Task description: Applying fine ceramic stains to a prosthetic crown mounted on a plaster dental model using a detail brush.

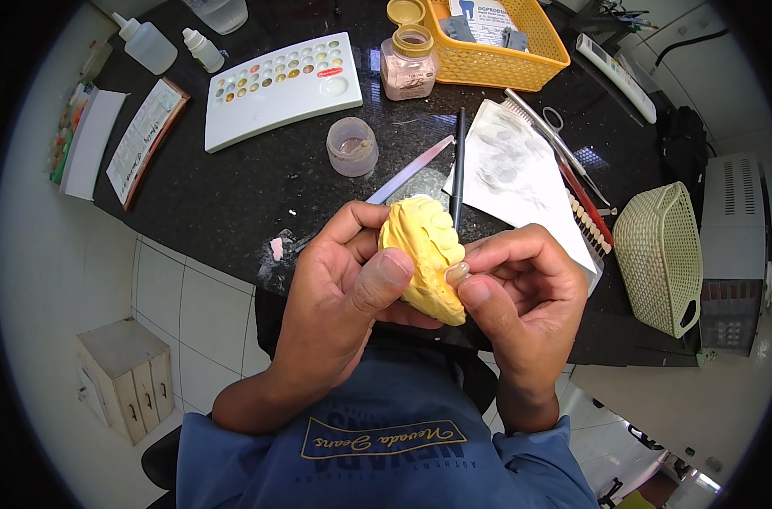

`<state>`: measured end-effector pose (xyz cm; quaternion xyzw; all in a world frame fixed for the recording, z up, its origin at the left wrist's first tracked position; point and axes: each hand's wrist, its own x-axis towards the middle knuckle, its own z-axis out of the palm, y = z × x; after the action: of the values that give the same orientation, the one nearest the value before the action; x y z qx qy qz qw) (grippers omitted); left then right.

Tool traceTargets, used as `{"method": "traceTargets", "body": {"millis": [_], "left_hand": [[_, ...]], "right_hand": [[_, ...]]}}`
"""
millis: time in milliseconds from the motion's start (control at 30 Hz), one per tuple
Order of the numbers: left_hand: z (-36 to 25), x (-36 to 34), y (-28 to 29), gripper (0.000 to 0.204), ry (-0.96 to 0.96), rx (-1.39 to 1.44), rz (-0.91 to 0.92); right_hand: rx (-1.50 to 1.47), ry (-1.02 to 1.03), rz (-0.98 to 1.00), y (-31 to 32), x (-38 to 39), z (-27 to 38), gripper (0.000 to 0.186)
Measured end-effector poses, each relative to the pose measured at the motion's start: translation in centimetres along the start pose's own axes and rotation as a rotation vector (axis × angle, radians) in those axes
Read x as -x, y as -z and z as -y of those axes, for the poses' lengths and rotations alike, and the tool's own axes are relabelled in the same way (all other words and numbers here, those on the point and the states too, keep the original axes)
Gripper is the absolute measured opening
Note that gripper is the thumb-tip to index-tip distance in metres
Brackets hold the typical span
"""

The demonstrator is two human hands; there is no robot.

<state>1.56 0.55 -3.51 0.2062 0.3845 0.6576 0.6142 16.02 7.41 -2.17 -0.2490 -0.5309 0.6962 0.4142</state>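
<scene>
A yellow plaster dental model (421,254) with a row of teeth along its right side is gripped in my left hand (339,284), the thumb lying across its face. My right hand (530,297) pinches a small tooth-coloured dental crown (458,272) between thumb and forefinger, right at the model's lower right edge. Whether the crown is seated on the model or just held against it, I cannot tell. Just beyond the model lie a pale purple-handled tool (413,170) and a dark pen-like stick (459,165).
A white palette (284,93) with coloured wells, a small clear cup (352,148) and a powder jar (409,66) stand at the back. To the right are a smudged white paper (509,161), tweezers (585,174), a tooth shade guide (591,222), a yellow basket (500,69) and a cream basket (657,254).
</scene>
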Motion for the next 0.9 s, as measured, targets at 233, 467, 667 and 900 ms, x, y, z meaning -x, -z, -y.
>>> {"method": "traceTargets", "body": {"millis": [233, 467, 667, 900], "left_hand": [[-0.19, -0.01, -0.21, 0.052, -0.002, 0.004, 0.006], [-0.04, -0.04, 0.06, 0.052, -0.003, 0.001, 0.01], [-0.5, 0.03, -0.52, 0.059, 0.026, -0.061, -0.017], [-0.52, 0.0, -0.64, 0.065, 0.044, -0.115, -0.037]], "right_hand": [[-0.002, -0.003, 0.001, 0.08, 0.03, -0.07, 0.018], [-0.008, 0.001, -0.003, 0.07, -0.02, -0.12, 0.017], [-0.017, 0.007, -0.007, 0.04, 0.01, -0.16, 0.017], [0.001, 0.014, -0.02, -0.02, 0.0, -0.08, 0.017]]}}
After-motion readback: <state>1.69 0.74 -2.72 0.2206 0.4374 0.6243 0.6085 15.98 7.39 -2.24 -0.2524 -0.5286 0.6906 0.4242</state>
